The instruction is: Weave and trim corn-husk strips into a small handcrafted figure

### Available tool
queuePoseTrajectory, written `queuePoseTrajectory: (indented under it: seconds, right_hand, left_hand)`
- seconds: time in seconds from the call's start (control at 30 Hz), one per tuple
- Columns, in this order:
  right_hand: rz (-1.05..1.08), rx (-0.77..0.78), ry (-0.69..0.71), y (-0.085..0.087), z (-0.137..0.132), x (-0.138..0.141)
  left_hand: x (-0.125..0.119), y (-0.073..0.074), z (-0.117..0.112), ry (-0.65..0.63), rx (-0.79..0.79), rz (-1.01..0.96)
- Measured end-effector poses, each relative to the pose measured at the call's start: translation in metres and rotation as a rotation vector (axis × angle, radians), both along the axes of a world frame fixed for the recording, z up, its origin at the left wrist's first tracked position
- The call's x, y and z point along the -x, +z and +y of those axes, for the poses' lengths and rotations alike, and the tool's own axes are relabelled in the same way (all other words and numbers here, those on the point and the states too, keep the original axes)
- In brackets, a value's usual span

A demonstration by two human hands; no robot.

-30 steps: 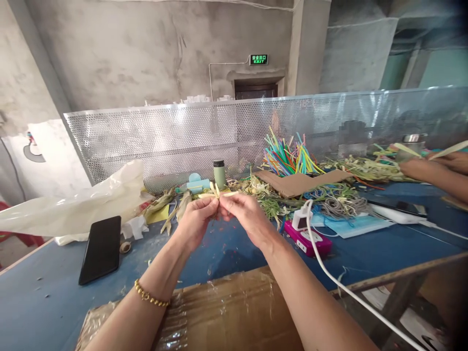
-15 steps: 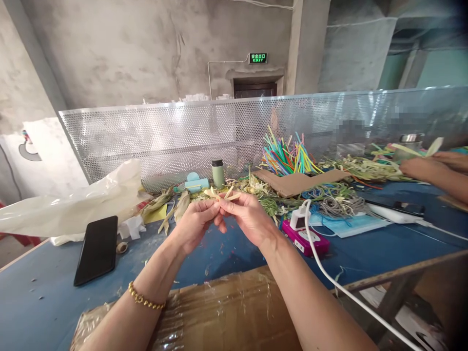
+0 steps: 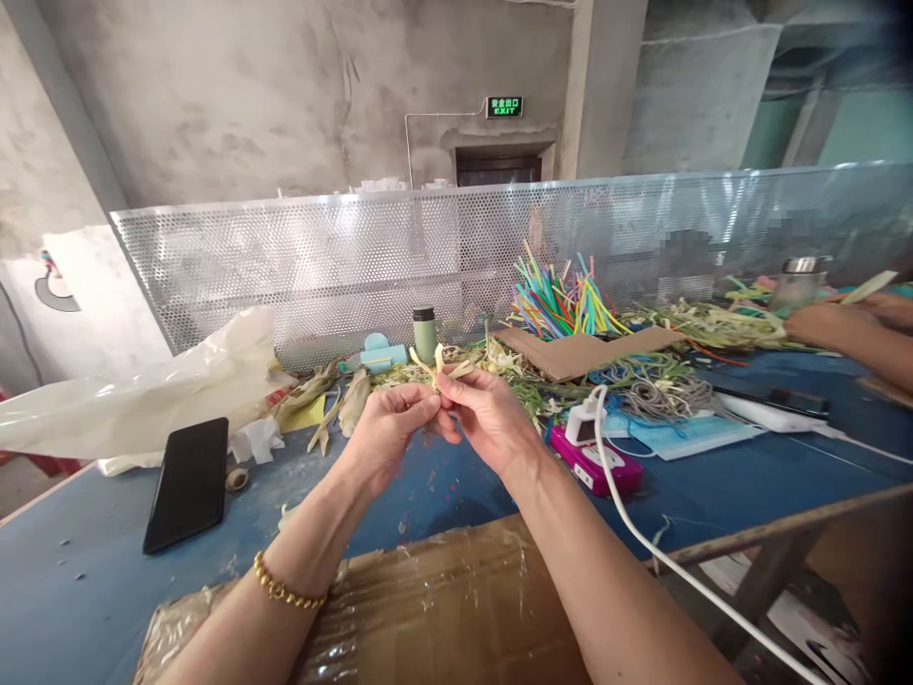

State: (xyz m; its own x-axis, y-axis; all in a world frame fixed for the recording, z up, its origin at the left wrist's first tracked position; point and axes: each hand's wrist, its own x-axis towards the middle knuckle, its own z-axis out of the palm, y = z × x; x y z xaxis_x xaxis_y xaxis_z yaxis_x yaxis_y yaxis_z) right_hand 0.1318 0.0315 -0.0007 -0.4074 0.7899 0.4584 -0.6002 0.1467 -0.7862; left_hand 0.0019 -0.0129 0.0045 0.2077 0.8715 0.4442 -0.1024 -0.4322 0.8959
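Pale yellow strips (image 3: pixel 438 358), like dried husk or straw, stick up and outward from between my fingertips. My left hand (image 3: pixel 396 423) pinches their lower part, thumb against fingers. From the other side my right hand (image 3: pixel 486 411) grips the same strips, its thumb meeting the left fingertips. Both hands are held together above the blue table (image 3: pixel 420 499); the strips' lower ends are hidden behind the fingers. Just beyond them lies a heap of loose husk and green plant strands (image 3: pixel 520 381). A green bottle with a black lid (image 3: pixel 424 333) stands behind the strips.
A phone (image 3: pixel 186 483) and plastic sheeting (image 3: pixel 206 390) lie left. Right are a purple power strip (image 3: pixel 595 461) with a white cable, a blue mask (image 3: pixel 695 436) and cardboard (image 3: pixel 585 354) before colourful pipe cleaners (image 3: pixel 560 300). Another person's hands (image 3: pixel 848 319) hold a strip at far right.
The strips in my fingers now stand more upright and spread, where they lay flatter before. My fingers have shifted their pinch slightly. The other person's hands have moved a little to the right.
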Motion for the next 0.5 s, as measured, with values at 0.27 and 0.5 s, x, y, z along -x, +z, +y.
queuePoseTrajectory:
  seconds: [0.27, 0.5]
  right_hand:
    - [-0.051, 0.007, -0.058, 0.001, 0.0, 0.0]
    - [-0.154, -0.098, -0.045, 0.001, -0.004, 0.002]
  left_hand:
    - [0.007, 0.001, 0.003, -0.001, 0.031, 0.054]
    - [0.012, -0.003, 0.009, -0.101, 0.142, -0.154]
